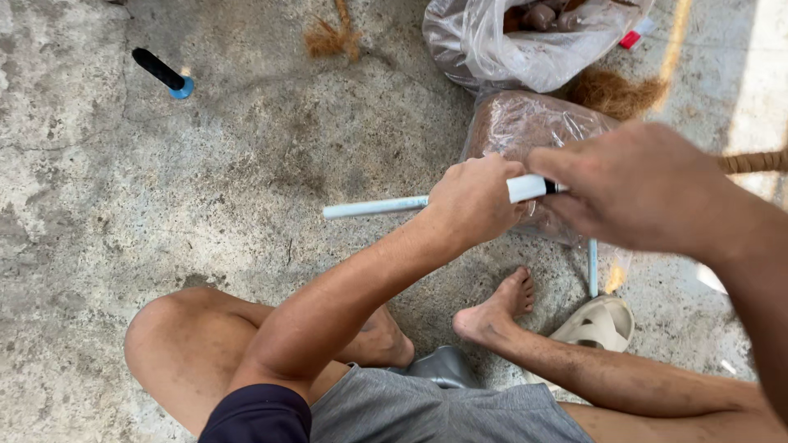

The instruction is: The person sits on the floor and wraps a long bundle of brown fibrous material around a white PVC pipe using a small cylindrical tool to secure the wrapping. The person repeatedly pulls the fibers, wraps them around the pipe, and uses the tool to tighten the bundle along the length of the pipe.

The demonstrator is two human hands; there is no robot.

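L hand (472, 201) gripped white tube (373, 207) level as brace; R hand (644, 189) closed on its 3 o'clock end, w/ fibre bag (525, 123) at 12.

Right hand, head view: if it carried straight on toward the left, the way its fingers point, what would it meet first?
The right hand pinches the pale tube's end, so it would meet the left hand, gripping that tube right beside it. Depth looks similar, though that's uncertain.
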